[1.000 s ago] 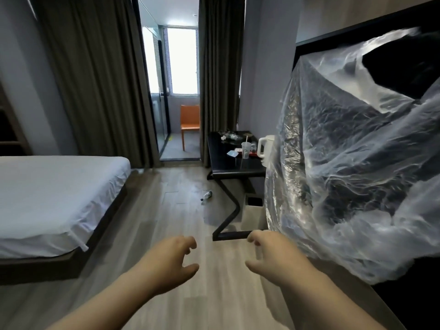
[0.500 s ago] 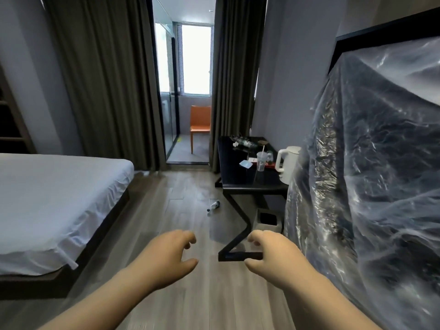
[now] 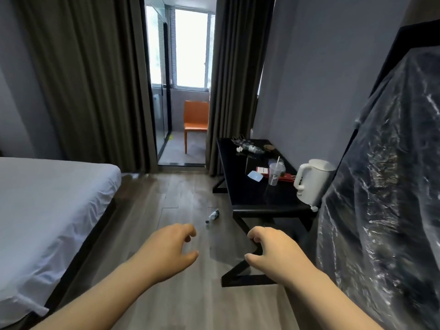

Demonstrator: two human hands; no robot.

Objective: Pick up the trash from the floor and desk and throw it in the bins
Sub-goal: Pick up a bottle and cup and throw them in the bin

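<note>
Left hand [image 3: 166,251] and right hand [image 3: 273,254]: both hovering loosely curled, gripping nothing. Hazard: bottle [image 3: 212,216] lying on floor [image 3: 152,201] beside desk [image 3: 250,198], likely rolling underneath if nudged.

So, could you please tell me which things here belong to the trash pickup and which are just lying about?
Job: floor bottle; on the desk, the plastic cup, lying bottle and pale wrapper.
Lying about: white kettle, orange chair, bed, plastic-covered furniture.
</note>
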